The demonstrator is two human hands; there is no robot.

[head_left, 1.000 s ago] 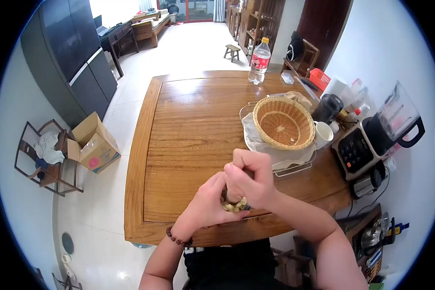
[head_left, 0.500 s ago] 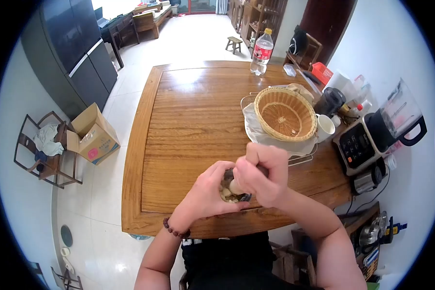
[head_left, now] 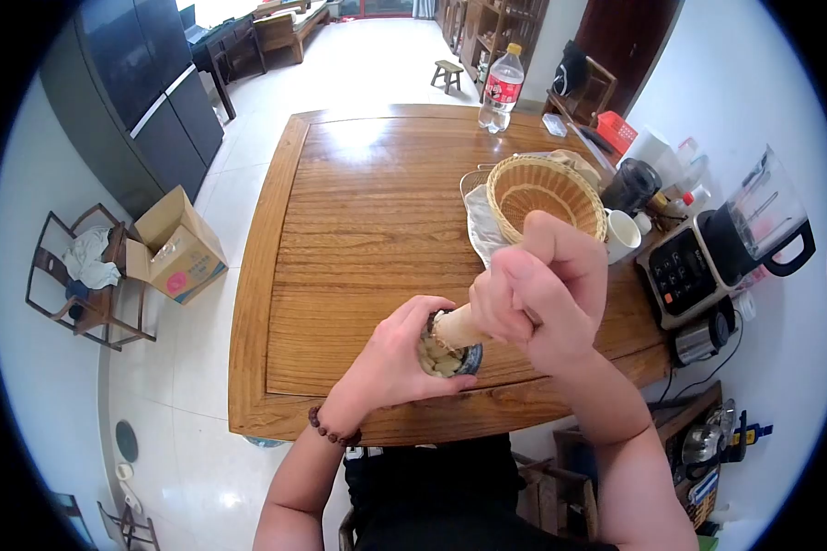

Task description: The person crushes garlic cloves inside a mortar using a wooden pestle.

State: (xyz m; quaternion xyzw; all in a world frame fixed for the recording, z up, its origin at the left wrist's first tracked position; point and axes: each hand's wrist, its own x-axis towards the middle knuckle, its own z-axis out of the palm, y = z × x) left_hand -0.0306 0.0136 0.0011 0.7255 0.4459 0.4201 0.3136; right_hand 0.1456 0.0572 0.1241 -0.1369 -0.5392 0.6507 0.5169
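My left hand (head_left: 390,356) is wrapped around a small dark mortar (head_left: 474,358) at the near part of the wooden table. Pale pieces that look like garlic cloves (head_left: 443,363) lie inside it. In my right fist (head_left: 553,292) is a light wooden pestle (head_left: 459,328), tilted, its lower end at the mortar's mouth. The fingers hide the pestle's upper end, and my left palm covers one side of the mortar.
Beyond my right hand, a wicker basket (head_left: 533,193) sits on a cloth-lined wire rack. A plastic bottle (head_left: 503,90) stands at the table's far edge. To the right are a white mug (head_left: 622,235) and a blender (head_left: 698,262). A cardboard box (head_left: 182,262) is on the floor at left.
My right hand has risen up and to the right, lifting the pestle so more of its shaft and the mortar's contents show. My left hand stays around the mortar.
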